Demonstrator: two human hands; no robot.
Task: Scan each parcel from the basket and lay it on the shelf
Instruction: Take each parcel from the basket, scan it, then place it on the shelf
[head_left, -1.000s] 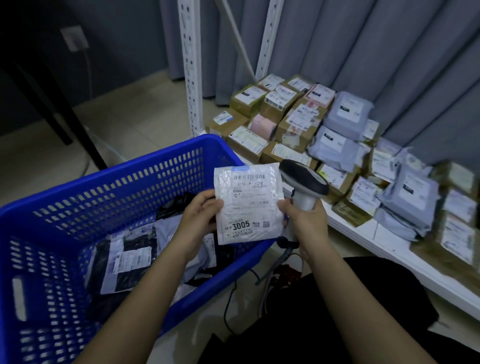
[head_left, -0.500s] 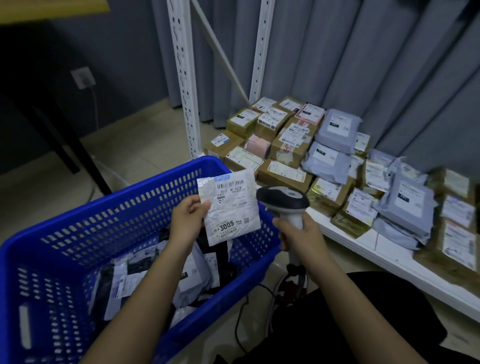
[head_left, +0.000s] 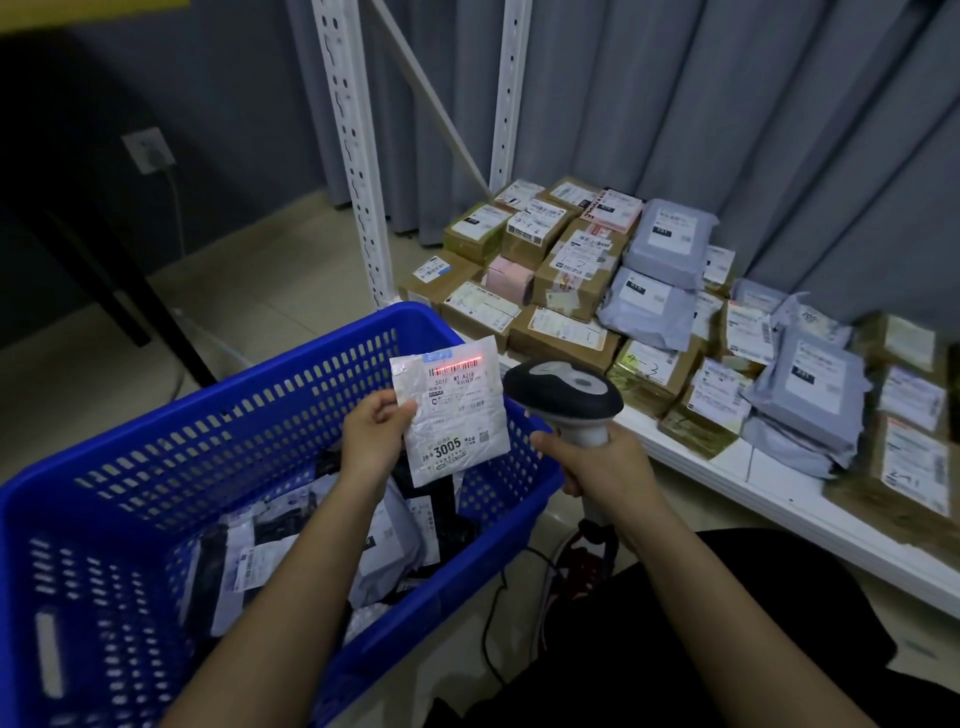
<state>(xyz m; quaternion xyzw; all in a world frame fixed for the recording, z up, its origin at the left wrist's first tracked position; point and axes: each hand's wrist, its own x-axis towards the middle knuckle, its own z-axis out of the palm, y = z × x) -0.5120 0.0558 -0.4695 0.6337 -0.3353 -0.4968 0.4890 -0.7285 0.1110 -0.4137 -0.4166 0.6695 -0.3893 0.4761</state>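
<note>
My left hand (head_left: 374, 439) pinches the left edge of a small white parcel (head_left: 457, 415) marked 3005, held upright above the blue basket (head_left: 156, 467). A red scan line lies across the barcode at the parcel's top. My right hand (head_left: 597, 462) grips the handle of a black and grey barcode scanner (head_left: 563, 400), whose head points at the parcel from the right. Several black, white and grey parcels (head_left: 322, 540) lie in the basket. The low white shelf (head_left: 727, 467) to the right carries many boxes and grey mailer bags (head_left: 670, 249).
White perforated rack posts (head_left: 353, 156) rise behind the basket, with a grey curtain behind the shelf. The scanner's black cable (head_left: 498, 608) trails on the floor between basket and my lap. A dark table leg (head_left: 104, 260) and wall socket stand at the left.
The scanner has swung from behind the parcel to its right side and now aims at it; a red scan line has appeared on the barcode. The view has tilted upward.
</note>
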